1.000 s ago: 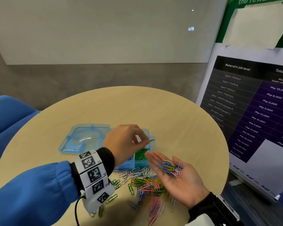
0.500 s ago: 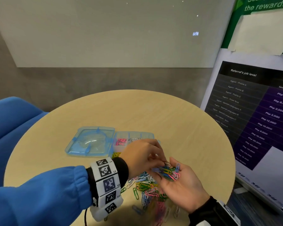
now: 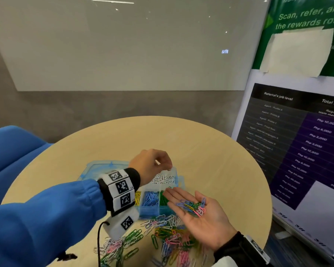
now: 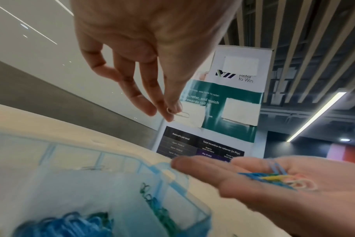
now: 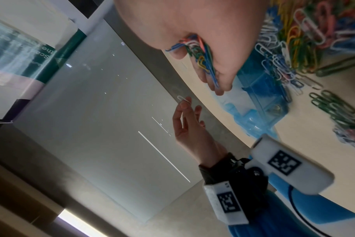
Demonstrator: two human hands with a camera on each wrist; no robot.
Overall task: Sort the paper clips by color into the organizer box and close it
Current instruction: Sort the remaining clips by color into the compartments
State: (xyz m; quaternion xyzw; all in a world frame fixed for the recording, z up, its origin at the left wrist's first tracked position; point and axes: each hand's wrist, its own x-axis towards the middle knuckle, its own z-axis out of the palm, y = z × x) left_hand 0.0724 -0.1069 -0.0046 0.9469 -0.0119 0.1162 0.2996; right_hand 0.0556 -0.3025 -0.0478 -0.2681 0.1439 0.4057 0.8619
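A clear blue organizer box (image 3: 178, 185) stands open on the round table, its lid (image 3: 104, 166) lying flat to the left. Its compartments hold white (image 3: 163, 179), yellow, blue (image 3: 150, 198) and green clips. My left hand (image 3: 167, 166) hovers over the white compartment and pinches one white paper clip (image 4: 181, 115) between thumb and fingertip. My right hand (image 3: 199, 212) lies palm up beside the box, flat, carrying a small mixed bunch of clips (image 3: 192, 206). A loose mixed pile of clips (image 3: 162, 239) lies on the table in front of the box.
The round wooden table (image 3: 210, 151) has bare room behind and to the right of the box. A standing banner (image 3: 301, 132) rises at the table's right edge. A blue seat (image 3: 10, 149) sits at the left.
My left hand took a white clip from the bunch in my right palm and lifted it back over the box's white compartment. The right hand stayed palm up.
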